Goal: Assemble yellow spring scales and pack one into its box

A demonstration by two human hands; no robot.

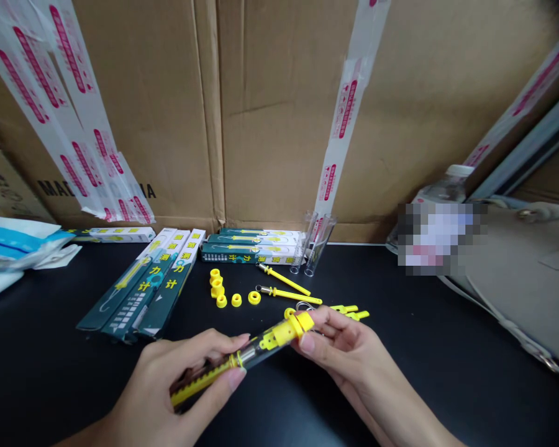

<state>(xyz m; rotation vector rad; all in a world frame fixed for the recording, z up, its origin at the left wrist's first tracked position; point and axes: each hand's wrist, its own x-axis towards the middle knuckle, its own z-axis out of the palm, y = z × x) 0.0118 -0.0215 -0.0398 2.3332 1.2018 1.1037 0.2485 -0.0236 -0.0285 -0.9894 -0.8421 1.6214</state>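
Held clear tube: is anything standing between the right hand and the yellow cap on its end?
Nothing visible does. The right hand's fingers touch the yellow cap directly, while the left hand grips the clear tube. The loose yellow rings lie farther back.

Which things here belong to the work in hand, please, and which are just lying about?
Likely part of it:
held clear tube
yellow cap
standing clear tubes
yellow rings, rods
illustrated boxes

Apparently just lying about:
bottle
pale bag
blue-and-white packet
large carton

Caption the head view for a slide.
Left hand grips a clear tube with yellow parts inside; right hand pinches its yellow end piece.
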